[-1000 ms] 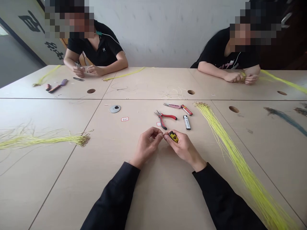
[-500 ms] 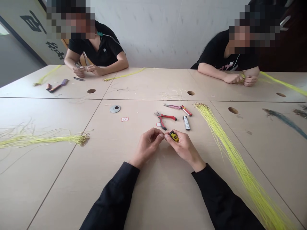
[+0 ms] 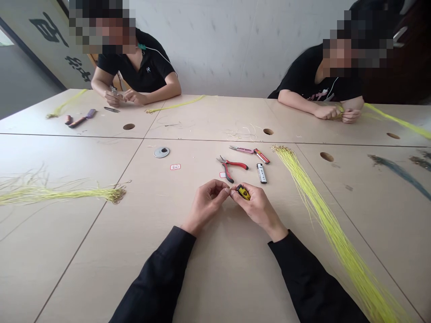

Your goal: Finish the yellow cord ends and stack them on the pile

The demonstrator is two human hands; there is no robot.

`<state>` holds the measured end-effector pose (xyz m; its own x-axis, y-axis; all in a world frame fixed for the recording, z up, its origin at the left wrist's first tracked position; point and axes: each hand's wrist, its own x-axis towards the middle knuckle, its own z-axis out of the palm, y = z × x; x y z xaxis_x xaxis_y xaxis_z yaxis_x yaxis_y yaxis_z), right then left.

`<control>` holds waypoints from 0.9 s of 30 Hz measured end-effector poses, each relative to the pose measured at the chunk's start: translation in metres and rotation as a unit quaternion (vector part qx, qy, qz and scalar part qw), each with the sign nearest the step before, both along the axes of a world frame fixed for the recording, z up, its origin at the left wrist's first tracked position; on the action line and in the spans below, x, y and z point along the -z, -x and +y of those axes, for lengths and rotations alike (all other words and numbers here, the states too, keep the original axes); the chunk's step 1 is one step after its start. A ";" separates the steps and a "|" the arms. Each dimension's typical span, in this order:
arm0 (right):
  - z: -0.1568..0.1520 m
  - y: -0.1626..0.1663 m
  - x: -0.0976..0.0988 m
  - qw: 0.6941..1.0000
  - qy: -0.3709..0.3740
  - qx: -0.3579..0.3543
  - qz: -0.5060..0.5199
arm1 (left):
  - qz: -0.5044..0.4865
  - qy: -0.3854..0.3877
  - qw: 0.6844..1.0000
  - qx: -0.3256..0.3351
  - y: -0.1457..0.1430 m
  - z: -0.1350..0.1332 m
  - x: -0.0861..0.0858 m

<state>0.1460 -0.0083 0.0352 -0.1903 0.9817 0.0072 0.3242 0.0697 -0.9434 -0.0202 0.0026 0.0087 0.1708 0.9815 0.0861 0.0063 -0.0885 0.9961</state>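
Since my left hand [image 3: 205,204] and right hand [image 3: 257,206] both pinch this tiny yellow tag [image 3: 243,192], one sloppy grip could send it flying.

Table [image 3: 220,273] (pliers [image 3: 232,166], yellow cords [image 3: 321,215])

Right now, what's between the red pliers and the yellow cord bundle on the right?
Head view: a white lighter and, farther back, a red lighter.
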 end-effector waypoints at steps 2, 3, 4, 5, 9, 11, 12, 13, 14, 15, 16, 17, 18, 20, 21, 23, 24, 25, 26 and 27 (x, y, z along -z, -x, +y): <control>-0.001 -0.001 0.001 1.000 0.001 -0.002 0.000 | -0.002 0.004 1.000 0.008 0.000 0.000 0.000; -0.001 -0.001 0.002 1.000 0.003 -0.007 -0.001 | -0.002 0.006 1.000 0.009 0.000 0.000 0.000; -0.001 -0.002 0.003 1.000 0.005 -0.012 0.000 | -0.001 0.006 1.000 0.008 0.000 0.000 0.000; -0.002 -0.002 0.003 1.000 0.008 -0.018 0.003 | 0.001 0.005 1.000 0.005 0.000 0.000 0.000; -0.002 -0.004 0.004 0.999 0.008 -0.024 0.032 | 0.014 0.005 1.000 -0.011 -0.001 0.000 -0.001; -0.001 -0.004 0.004 0.999 -0.001 -0.022 0.037 | 0.017 0.006 1.000 -0.014 -0.001 0.000 -0.002; -0.001 -0.004 0.004 0.999 -0.003 -0.019 0.034 | 0.019 0.006 1.000 -0.016 -0.002 0.000 -0.002; -0.001 -0.004 0.004 0.999 -0.001 -0.014 0.029 | 0.022 0.004 1.000 -0.016 -0.002 0.000 -0.003; -0.001 -0.003 0.005 1.000 0.002 -0.006 0.022 | 0.026 0.001 1.000 -0.015 -0.002 -0.001 -0.003; 0.000 -0.003 0.005 1.000 0.006 0.005 0.013 | 0.031 -0.003 0.999 -0.013 -0.002 -0.001 -0.004; 0.000 -0.002 0.005 1.000 0.012 0.017 0.001 | 0.036 -0.009 0.999 -0.011 -0.002 -0.002 -0.004; 0.000 -0.002 0.006 0.999 0.019 0.026 -0.013 | 0.041 -0.016 0.999 -0.008 -0.002 -0.002 -0.005; 0.000 -0.001 0.007 0.999 0.024 0.034 -0.025 | 0.045 -0.023 0.999 -0.005 -0.002 -0.003 -0.005; 0.001 -0.001 0.009 0.998 0.031 0.038 -0.041 | 0.051 -0.037 0.998 0.000 -0.003 -0.004 -0.005; 0.001 0.000 0.010 0.998 0.032 0.038 -0.045 | 0.055 -0.042 0.998 0.002 -0.003 -0.004 -0.006; 0.002 -0.001 0.013 0.998 0.029 0.036 -0.047 | 0.063 -0.047 0.997 0.006 -0.004 -0.004 -0.006; 0.002 -0.001 0.014 0.998 0.025 0.033 -0.051 | 0.066 -0.048 0.997 0.008 -0.004 -0.004 -0.006; 0.003 -0.001 0.015 0.998 0.019 0.030 -0.057 | 0.069 -0.048 0.996 0.010 -0.004 -0.004 -0.007; 0.003 -0.002 0.016 0.998 0.012 0.025 -0.063 | 0.070 -0.048 0.996 0.012 -0.004 -0.004 -0.007; 0.003 -0.002 0.017 0.997 0.007 0.022 -0.069 | 0.070 -0.048 0.996 0.014 -0.004 -0.004 -0.007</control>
<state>0.1480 -0.0054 0.0179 -0.1463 0.9888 -0.0300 0.4528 0.0400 -0.8907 -0.0162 -0.0016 0.0161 0.2150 0.9645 0.1536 0.1408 -0.1863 0.9724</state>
